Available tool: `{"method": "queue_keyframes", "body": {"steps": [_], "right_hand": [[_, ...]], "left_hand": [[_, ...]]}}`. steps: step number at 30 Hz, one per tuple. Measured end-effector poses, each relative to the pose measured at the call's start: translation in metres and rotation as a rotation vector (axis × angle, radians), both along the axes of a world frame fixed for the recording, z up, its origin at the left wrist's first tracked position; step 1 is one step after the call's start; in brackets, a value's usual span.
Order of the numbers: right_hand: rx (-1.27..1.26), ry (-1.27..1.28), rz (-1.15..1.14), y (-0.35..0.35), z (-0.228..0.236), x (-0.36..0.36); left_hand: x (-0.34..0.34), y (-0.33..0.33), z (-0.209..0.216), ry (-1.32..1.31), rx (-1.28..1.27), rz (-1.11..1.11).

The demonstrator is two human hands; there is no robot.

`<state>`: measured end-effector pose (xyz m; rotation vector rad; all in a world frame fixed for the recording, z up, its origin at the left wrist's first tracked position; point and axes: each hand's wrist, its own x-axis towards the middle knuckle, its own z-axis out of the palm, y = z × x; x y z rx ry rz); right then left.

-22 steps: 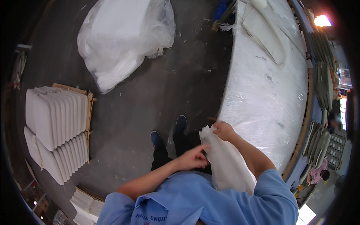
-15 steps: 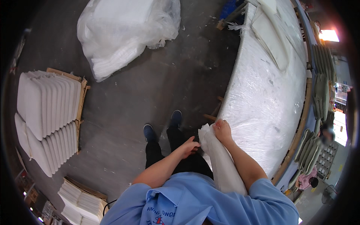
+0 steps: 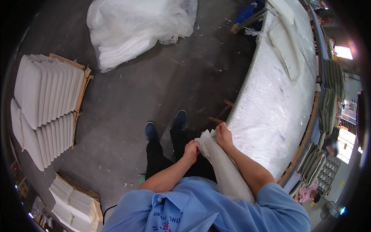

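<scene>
White cloth (image 3: pixel 228 170) runs from the hands down to the shirt (image 3: pixel 197 193), just off the bench's (image 3: pixel 270 108) left edge, ragged end up. Left hand (image 3: pixel 191 150): fingers pinched on that end's left side. Right hand (image 3: pixel 224 136): fingers closed at its right side, exact pinch hidden. Looks light, soft, floppy, maybe a bit slippery; thin rim could tear. Best hold: both sides of rim, thumb and fingertips.

White sheet (image 3: pixel 225 166); light-blue shirt (image 3: pixel 193 199); shoes (image 3: pixel 151 131) probably navy.
</scene>
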<state>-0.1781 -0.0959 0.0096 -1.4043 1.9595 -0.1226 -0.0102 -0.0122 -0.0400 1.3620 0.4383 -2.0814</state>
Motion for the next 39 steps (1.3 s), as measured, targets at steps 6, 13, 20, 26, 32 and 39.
{"method": "queue_keyframes", "body": {"steps": [6, 13, 20, 26, 32, 39], "right_hand": [[0.174, 0.114, 0.133, -0.016, -0.023, 0.01], [0.069, 0.042, 0.154, -0.02, -0.03, 0.015], [0.002, -0.085, 0.168, -0.016, -0.045, 0.011], [0.111, 0.028, 0.218, -0.02, -0.059, 0.02], [0.11, 0.019, 0.26, 0.0, -0.056, 0.022], [0.136, 0.045, 0.238, -0.02, -0.058, 0.013]], "left_hand": [[-0.04, -0.023, -0.015, -0.471, 0.104, -0.026], [-0.054, -0.041, -0.022, -0.823, 0.119, -0.531], [-0.056, -0.042, -0.043, -0.875, -0.03, -0.569], [-0.058, -0.026, -0.102, -0.99, 0.02, -0.761], [-0.038, 0.01, -0.083, -0.983, -0.039, -0.879], [-0.056, -0.046, -0.089, -1.016, -0.158, -0.915]]}}
